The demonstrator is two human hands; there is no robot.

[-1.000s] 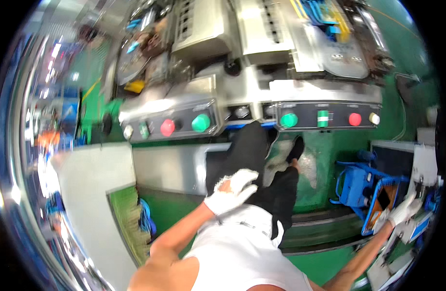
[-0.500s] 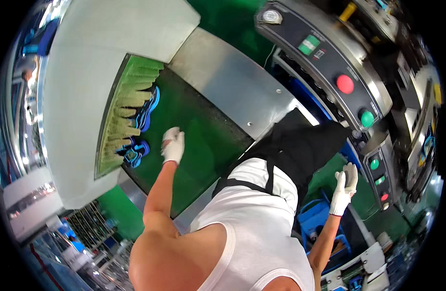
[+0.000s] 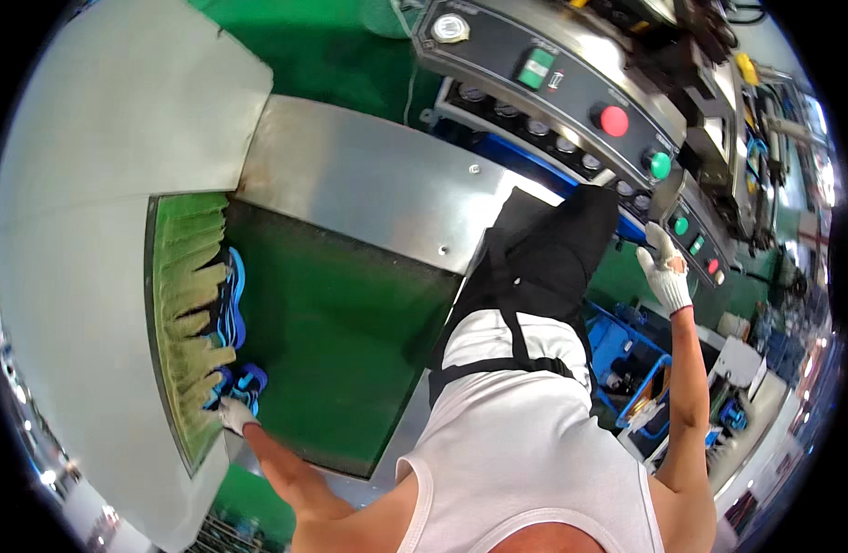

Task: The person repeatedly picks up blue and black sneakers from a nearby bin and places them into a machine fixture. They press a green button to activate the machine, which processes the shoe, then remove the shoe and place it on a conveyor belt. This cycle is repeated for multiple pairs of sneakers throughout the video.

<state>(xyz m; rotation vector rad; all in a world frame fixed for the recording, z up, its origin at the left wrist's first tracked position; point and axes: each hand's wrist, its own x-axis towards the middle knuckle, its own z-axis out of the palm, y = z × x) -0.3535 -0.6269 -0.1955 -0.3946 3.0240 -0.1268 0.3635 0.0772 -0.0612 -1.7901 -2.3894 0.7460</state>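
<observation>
Two dark sneakers with bright blue parts lie on the green conveyor belt (image 3: 341, 341), at the bristle curtain of a pale machine. The farther sneaker (image 3: 232, 300) is partly covered by the strips. At the nearer sneaker (image 3: 249, 384), my left hand (image 3: 237, 416), in a white glove, has its fingers closed at the end beside the curtain; some fingertips are hidden. Out to the right, my right hand (image 3: 666, 269) holds nothing. Its gloved fingers are stretched apart, close to the lower end of the control panel, and bare skin shows through the glove.
Yellow-green bristle strips (image 3: 189, 295) hang in the machine's opening. A bare metal plate (image 3: 368, 175) borders the belt's far end. The control panel (image 3: 571, 88) carries red and green buttons, with gauges below. A blue crate (image 3: 617, 355) with items inside stands below my right arm.
My left hand has moved left from over the belt to the nearer sneaker. My right hand has come up toward the control panel. The whole view has turned and shifted.
</observation>
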